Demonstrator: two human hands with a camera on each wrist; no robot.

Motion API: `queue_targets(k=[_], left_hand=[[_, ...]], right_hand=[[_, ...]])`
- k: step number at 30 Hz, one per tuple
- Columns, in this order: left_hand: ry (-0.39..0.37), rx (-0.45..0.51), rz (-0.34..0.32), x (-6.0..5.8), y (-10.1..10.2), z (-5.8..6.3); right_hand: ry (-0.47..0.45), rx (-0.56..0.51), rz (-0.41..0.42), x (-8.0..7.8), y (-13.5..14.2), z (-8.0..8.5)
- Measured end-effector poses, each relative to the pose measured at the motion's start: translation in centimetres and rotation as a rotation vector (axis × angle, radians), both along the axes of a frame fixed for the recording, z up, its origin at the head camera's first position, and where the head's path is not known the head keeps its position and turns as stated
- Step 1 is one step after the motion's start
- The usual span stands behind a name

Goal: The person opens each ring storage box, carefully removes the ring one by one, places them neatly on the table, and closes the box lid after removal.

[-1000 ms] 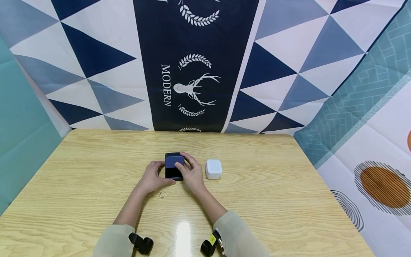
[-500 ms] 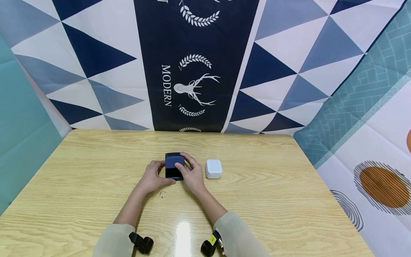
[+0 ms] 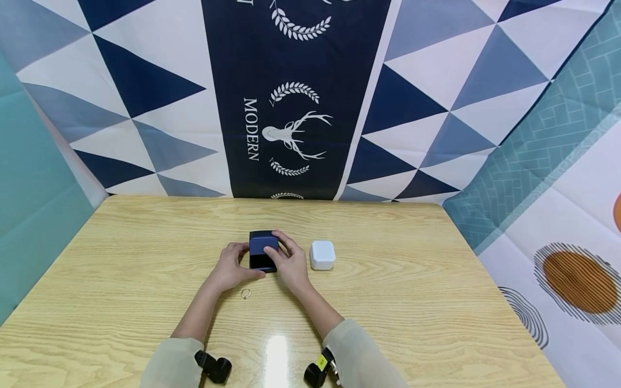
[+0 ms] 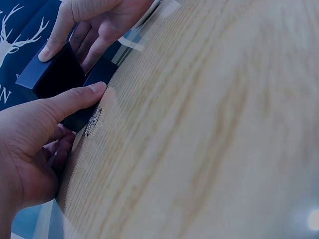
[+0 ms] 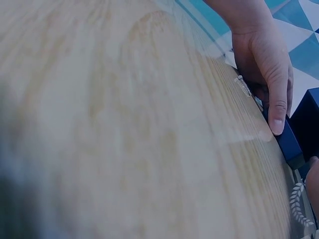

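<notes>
Near the middle of the head view, the left hand is pinching the base of a navy ring box with the thumb and fingers, while the right hand is gripping its raised lid. A ring is lying on the wooden table, just below the left thumb; a white box is standing further right. Forcing the lid back could strain the hinge, a loosening left pinch could let the base twist, and a dropping left wrist could nudge the ring away.
</notes>
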State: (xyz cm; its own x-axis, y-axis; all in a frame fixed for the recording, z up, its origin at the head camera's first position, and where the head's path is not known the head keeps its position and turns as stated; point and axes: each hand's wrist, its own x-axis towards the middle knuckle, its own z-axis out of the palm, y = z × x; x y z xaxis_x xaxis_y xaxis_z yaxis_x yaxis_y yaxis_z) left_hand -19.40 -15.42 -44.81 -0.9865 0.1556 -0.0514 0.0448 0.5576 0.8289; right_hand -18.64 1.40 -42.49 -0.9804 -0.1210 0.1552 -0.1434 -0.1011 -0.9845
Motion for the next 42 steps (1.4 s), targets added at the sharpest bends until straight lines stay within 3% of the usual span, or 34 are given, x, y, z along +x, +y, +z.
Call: queue_targets(k=[42], left_hand=[[-0.021, -0.018, 0.008, 0.17, 0.04, 0.06]], right_hand=[[-0.005, 0.022, -0.010, 0.38, 0.16, -0.22]])
